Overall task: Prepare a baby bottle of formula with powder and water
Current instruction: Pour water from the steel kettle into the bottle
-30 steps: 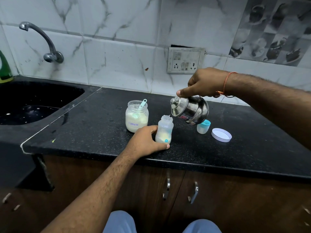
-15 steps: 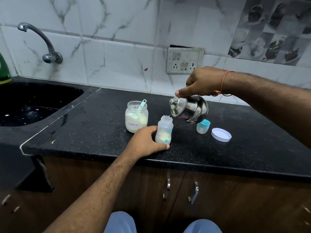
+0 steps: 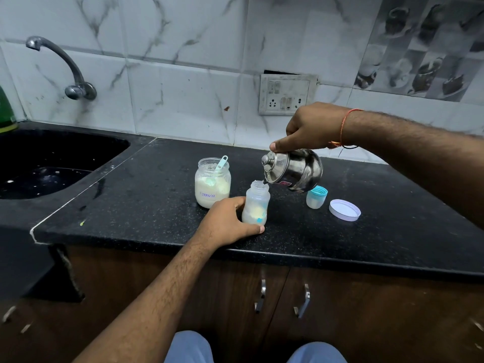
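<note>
Pour step, water going into the small translucent plastic baby bottle (image 3: 256, 203), which stands upright on the black speckled stone table (image 3: 162, 221) near its front edge. Pale powder sits in the bottle's lower half. Left hand (image 3: 227, 221) has its grip curled around the bottle's lower body from the left side, thumb tip on the table in front of the base, steadying it.

Right hand (image 3: 311, 127) grips the shiny round steel kettle with knobbed lid (image 3: 292, 169) from above by a handle hidden under the fingers, thumb pressing forward toward the lid. Kettle is tipped to the left, its long axis running right to left and down, spout end right over the bottle mouth and apparently touching or just above the rim. A thin stream is hard to make out; cannot tell how full the bottle is.

Key relation: bottle mouth lies directly below and slightly left of the kettle spout, and the opening is narrow, so the tilt has to stay lined up or water lands on the table.

Glass jar labelled "Formula" (image 3: 212, 185) with a teal plastic scoop (image 3: 221, 162) stands just behind-left of the bottle. Teal-ringed bottle cap (image 3: 316, 197) and a white round jar lid (image 3: 344, 209) lie to the right, apart from the bottle. Judgement: capping and mixing come after the pour.
</note>
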